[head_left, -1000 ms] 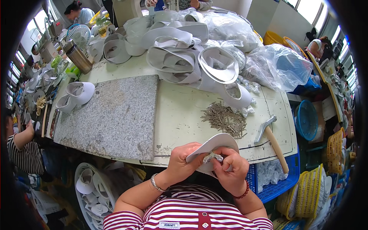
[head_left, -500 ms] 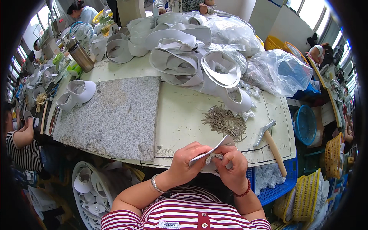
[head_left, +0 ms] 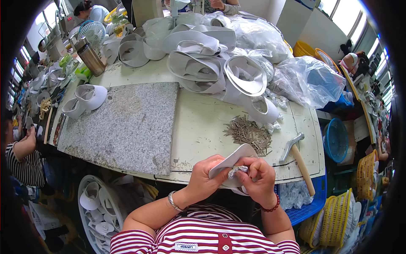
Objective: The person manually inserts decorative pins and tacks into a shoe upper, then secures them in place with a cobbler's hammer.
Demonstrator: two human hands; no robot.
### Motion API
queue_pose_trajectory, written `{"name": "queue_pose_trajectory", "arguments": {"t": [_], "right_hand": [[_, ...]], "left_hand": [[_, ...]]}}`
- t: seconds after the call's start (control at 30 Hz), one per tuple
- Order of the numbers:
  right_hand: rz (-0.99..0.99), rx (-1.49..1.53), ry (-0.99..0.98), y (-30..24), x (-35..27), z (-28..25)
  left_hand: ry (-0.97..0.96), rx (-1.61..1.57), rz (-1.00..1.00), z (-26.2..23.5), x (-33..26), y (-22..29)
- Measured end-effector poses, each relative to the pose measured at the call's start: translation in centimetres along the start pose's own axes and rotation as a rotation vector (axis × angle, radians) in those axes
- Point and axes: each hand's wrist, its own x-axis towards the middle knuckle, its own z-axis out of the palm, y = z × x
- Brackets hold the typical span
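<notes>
A white shoe upper (head_left: 233, 161) is held up in front of me, just over the table's near edge. My left hand (head_left: 206, 172) grips its left side, thumb and fingers closed on it. On the other side my right hand (head_left: 258, 177) is closed, with its fingers bent around the upper's right side. A small, sparkly silver ornament (head_left: 237, 169) sits at the upper between my two hands, against the right thumb and fingers. Whether it is fastened to the upper, I cannot tell. Beyond my hands lies a pile of thin grey-brown pieces (head_left: 247, 133).
A hammer (head_left: 298, 161) lies right of the pile. A speckled stone slab (head_left: 122, 127) takes up the table's left, with shoe uppers (head_left: 91, 97) on its corner. More uppers (head_left: 196, 70) and plastic bags (head_left: 311, 80) are heaped behind. A blue basket (head_left: 311, 211) stands below right.
The upper has tilted, so more of its broad white face shows. My right hand has shifted slightly right and down, and the silver ornament is more exposed.
</notes>
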Motion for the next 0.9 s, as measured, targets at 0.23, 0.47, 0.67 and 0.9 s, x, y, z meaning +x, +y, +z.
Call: {"name": "queue_pose_trajectory", "arguments": {"t": [0.23, 0.47, 0.67, 0.9], "right_hand": [[-0.281, -0.366, 0.094, 0.4, 0.7, 0.7], [-0.251, -0.328, 0.105, 0.6, 0.7, -0.4], [0.016, 0.075, 0.01, 1.8, -0.3, -1.2], [-0.066, -0.031, 0.093, 2.4, -1.1, -0.5]], "left_hand": [[0.083, 0.005, 0.017, 0.5, -0.8, -1.3], [0.008, -0.005, 0.12, 0.6, -1.3, -0.8], [-0.014, 0.019, 0.185, 0.5, -1.4, -0.6], [-0.012, 0.039, 0.211, 0.5, -0.9, -1.2]]}}
